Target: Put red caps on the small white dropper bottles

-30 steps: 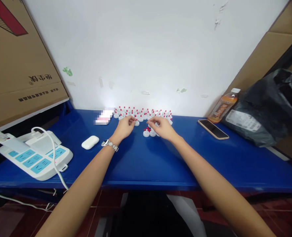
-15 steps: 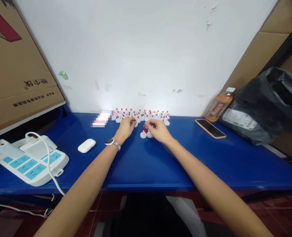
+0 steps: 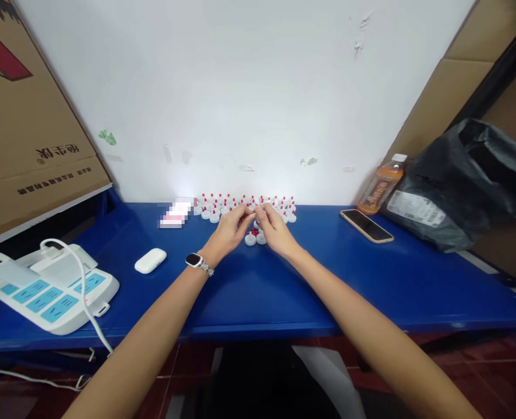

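Observation:
My left hand (image 3: 233, 228) and my right hand (image 3: 276, 230) meet above the middle of the table, thumbs and fingertips pinched together. Whatever lies between the fingers is too small and covered to make out. Behind them, against the wall, stand several white bottle caps with red tips (image 3: 215, 217), partly hidden by my hands. Just below my fingers is a little heap of small red tips (image 3: 253, 232). Two white caps, a left one (image 3: 250, 240) and a right one (image 3: 261, 238), sit in front of that heap, beside my right hand.
On the blue table (image 3: 258, 297) are a white earbud case (image 3: 150, 261) and a power strip (image 3: 50, 297) with a white cable at left. To the right lie a phone (image 3: 367, 226), an orange drink bottle (image 3: 380, 185) and a black plastic bag (image 3: 454, 186). Cardboard (image 3: 35, 116) leans at left.
My hands were apart, the left beside a red-tipped cap, the right over the red heap. Both have come together, fingertips touching. The view has shifted slightly.

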Motion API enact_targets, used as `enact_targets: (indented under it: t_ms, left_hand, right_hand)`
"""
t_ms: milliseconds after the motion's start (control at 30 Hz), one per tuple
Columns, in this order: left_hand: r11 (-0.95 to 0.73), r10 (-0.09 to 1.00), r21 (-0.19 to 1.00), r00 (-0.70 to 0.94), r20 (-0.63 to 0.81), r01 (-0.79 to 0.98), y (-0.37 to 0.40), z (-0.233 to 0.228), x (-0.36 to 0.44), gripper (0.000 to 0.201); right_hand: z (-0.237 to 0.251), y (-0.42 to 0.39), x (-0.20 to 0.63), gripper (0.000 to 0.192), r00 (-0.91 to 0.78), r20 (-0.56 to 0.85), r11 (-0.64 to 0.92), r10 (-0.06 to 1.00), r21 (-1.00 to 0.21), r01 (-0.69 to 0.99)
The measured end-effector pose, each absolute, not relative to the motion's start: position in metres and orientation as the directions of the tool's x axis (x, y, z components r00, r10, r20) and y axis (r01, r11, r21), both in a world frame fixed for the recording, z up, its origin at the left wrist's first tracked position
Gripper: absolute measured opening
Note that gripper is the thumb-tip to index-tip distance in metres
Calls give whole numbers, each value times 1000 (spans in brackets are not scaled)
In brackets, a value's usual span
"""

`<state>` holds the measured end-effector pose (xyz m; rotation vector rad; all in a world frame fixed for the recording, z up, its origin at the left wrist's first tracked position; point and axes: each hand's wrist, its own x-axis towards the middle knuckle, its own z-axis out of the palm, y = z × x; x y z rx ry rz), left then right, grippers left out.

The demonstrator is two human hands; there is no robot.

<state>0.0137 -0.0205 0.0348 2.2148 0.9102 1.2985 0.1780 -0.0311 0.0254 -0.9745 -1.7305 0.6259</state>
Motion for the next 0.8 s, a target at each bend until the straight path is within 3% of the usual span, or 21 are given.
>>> enact_targets:
  t_ms: [100, 167, 267, 467, 633, 800]
  left_hand:
    - [-771, 628, 447, 429, 649, 453, -24, 40, 14, 26]
    - [-769, 626, 431, 417, 659, 472, -24, 40, 18, 30]
    - [-695, 713, 575, 306, 631, 433, -22, 36, 26, 37]
    - [-475, 868, 874, 217, 446, 101, -7, 25, 32, 54]
    - [-297, 924, 954, 241, 297, -38, -2, 24, 30, 49]
    - [-198, 948, 970, 224, 226, -138, -10, 29, 34, 41]
  right_hand:
    - [25, -31, 174, 39, -132, 504, 520, 854, -809, 274]
    - [28, -32, 173, 37, -127, 509, 523, 851, -808, 271]
    - [36, -38, 174, 29, -144, 524, 540, 839, -776, 326]
    - [42, -43, 180, 22, -259, 552, 604, 793, -655, 454]
    - [41, -38, 183, 21, -341, 618, 694, 708, -522, 495]
    - [42, -40, 177, 20, -328, 639, 680, 696, -439, 587]
